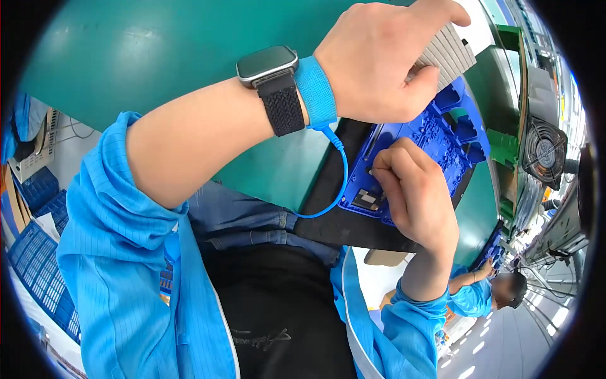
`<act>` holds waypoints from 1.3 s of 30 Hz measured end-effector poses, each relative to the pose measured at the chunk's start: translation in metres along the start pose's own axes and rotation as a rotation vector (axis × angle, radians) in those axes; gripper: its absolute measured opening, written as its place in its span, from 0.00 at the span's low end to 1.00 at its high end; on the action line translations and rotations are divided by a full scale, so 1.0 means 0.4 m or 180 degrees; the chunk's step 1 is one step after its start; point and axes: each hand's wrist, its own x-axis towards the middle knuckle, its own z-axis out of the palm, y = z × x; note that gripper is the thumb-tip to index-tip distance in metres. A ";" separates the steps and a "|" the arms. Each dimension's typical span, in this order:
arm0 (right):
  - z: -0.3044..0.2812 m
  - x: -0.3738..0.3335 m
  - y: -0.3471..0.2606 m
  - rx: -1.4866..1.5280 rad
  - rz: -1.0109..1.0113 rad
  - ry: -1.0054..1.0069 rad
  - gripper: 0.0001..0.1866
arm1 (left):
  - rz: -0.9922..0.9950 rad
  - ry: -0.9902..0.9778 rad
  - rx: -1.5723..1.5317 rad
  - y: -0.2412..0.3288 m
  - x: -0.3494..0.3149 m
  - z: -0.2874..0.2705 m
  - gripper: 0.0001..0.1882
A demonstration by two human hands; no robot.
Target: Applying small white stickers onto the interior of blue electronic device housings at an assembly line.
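My left hand [379, 66] reaches across the far side of the work, closed on a grey, ribbed flat piece [449, 58] that looks like a sheet of parallel strips. A blue anti-static wrist strap [317, 91] with a blue cord [346, 167] and a black smartwatch [268, 66] are on that wrist. Below it lies a blue moulded plastic tray [363, 165] with a small dark-and-silver part [366, 200] in its near corner. My right hand [420, 196] is over this tray, thumb and forefinger pinched at its left edge; whatever they hold is too small to name.
The tray rests on a black mat [322, 218] on a green tabletop [158, 50]. Green racks [505, 148] and a black fan [544, 151] stand at the right. A co-worker in blue [473, 297] sits at lower right. Blue crates [44, 265] stand at left.
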 end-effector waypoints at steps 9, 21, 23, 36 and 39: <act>0.002 0.000 -0.003 0.0012 0.0003 -0.0023 0.05 | -0.0346 0.0319 -0.2363 -0.038 -0.029 0.056 0.27; 0.010 -0.003 -0.006 -0.0094 -0.0007 0.0232 0.07 | -0.0345 0.0215 -0.2418 -0.039 -0.026 0.058 0.26; 0.018 -0.012 -0.004 -0.0259 -0.0069 0.0337 0.07 | -0.0325 0.0226 -0.2392 -0.038 -0.025 0.058 0.26; 0.045 -0.071 0.002 -0.0323 -0.0093 0.0525 0.09 | -0.0268 0.0173 -0.2344 -0.035 -0.028 0.060 0.25; 0.044 -0.072 0.002 -0.0318 -0.0042 0.0529 0.08 | -0.0252 0.0114 -0.2343 -0.034 -0.029 0.059 0.26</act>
